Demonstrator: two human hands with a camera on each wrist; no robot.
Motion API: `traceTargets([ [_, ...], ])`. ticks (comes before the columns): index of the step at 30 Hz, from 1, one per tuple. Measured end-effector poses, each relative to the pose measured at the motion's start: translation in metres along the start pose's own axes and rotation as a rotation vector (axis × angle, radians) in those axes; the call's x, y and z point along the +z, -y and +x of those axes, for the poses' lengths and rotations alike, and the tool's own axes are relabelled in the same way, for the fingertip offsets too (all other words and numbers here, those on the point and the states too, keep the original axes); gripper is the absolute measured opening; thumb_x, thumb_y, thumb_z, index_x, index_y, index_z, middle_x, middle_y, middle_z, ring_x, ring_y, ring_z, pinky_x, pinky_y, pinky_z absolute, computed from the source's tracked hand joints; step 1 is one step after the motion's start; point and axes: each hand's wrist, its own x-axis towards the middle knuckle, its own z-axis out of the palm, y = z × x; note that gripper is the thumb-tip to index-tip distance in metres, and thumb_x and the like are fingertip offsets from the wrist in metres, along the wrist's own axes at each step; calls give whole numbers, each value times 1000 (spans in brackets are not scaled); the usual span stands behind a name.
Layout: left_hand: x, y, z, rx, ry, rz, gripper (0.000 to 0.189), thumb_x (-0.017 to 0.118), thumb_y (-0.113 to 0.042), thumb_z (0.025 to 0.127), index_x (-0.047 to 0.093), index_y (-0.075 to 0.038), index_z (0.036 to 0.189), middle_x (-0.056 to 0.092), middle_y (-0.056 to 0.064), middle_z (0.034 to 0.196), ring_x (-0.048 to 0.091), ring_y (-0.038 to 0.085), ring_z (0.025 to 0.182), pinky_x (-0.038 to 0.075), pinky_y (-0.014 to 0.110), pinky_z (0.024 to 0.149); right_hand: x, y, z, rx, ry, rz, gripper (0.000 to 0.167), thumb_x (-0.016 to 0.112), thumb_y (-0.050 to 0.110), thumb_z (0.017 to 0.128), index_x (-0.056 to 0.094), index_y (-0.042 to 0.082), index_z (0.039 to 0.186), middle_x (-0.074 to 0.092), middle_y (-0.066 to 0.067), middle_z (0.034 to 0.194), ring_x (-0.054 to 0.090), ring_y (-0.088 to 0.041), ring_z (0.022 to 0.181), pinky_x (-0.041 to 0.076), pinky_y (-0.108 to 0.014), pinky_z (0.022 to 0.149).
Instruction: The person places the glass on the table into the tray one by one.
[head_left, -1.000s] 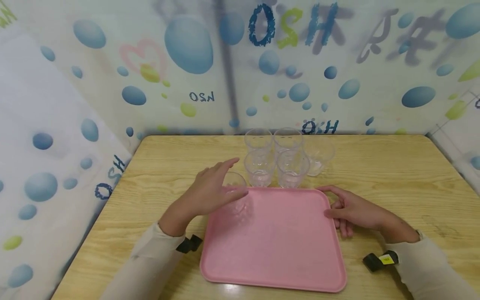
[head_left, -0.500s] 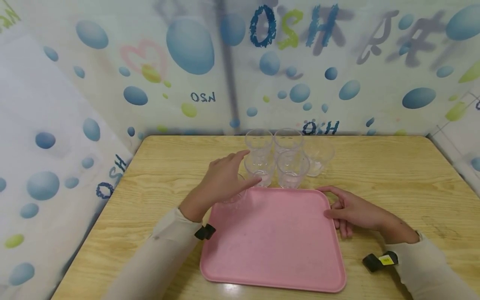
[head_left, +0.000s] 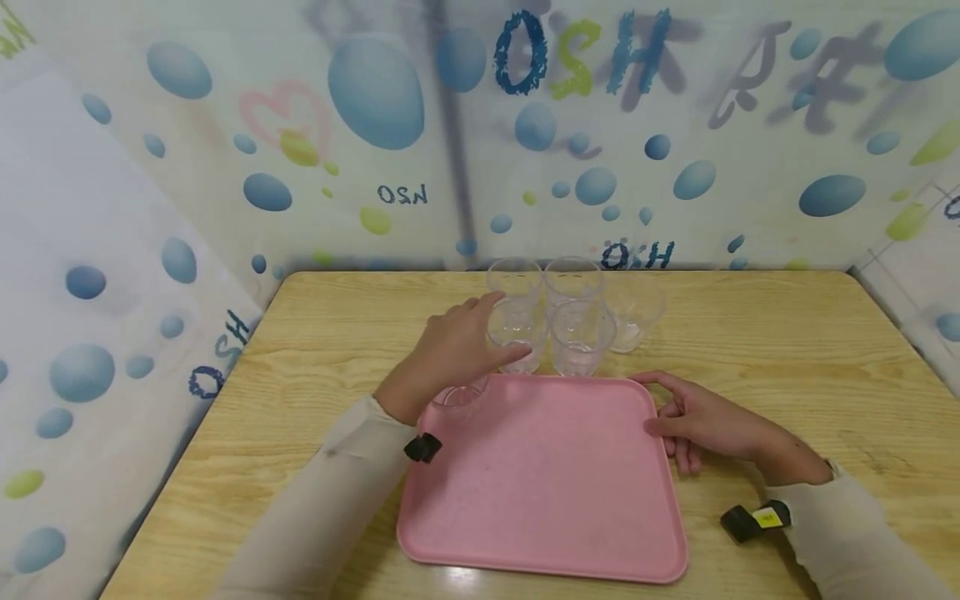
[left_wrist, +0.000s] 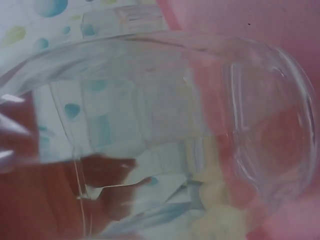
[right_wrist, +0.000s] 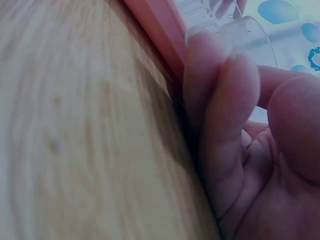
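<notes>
My left hand (head_left: 453, 350) reaches over the far left corner of a pink tray (head_left: 540, 483), thumb and fingers spread at the left side of the front-left clear cup (head_left: 534, 329). Below that hand, partly hidden by it, another clear cup (head_left: 459, 393) stands at the tray's far left corner; its transparent wall (left_wrist: 150, 105) fills most of the left wrist view. With thumb and curled fingers, my right hand (head_left: 697, 421) holds the tray's far right corner. The right wrist view has these fingers (right_wrist: 220, 95) against the tray's side (right_wrist: 160, 30).
Beside the front-left cup stands a front-right clear cup (head_left: 581, 342). Two more cups, a back-left one (head_left: 513, 279) and a back-right one (head_left: 573, 279), stand behind, near the wall (head_left: 405, 225). One more (head_left: 637, 312) is at their right. All are on the wooden table (head_left: 780, 333).
My left hand has moved away from the cup at the tray's far left corner, rightward and forward to the front-left cup. My right hand stays at the tray.
</notes>
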Motion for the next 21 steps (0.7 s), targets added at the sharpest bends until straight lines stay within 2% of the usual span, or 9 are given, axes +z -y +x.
traceTargets([
  [12,3,-2,4,-23,33,13,96,62,-74,82,30,-22,157,51,9,149,53,34,132,37,62,108,0,1,0,2,3,2,70,57,15,102,13,10,156,63,-9,72,67,-19,50,55,-41,45],
  [21,3,-2,4,-26,53,-22,97,68,-68,81,28,-22,157,56,8,143,56,33,129,35,63,108,1,3,-1,4,4,6,69,56,16,103,14,10,156,64,-10,71,67,-18,49,56,-40,45],
])
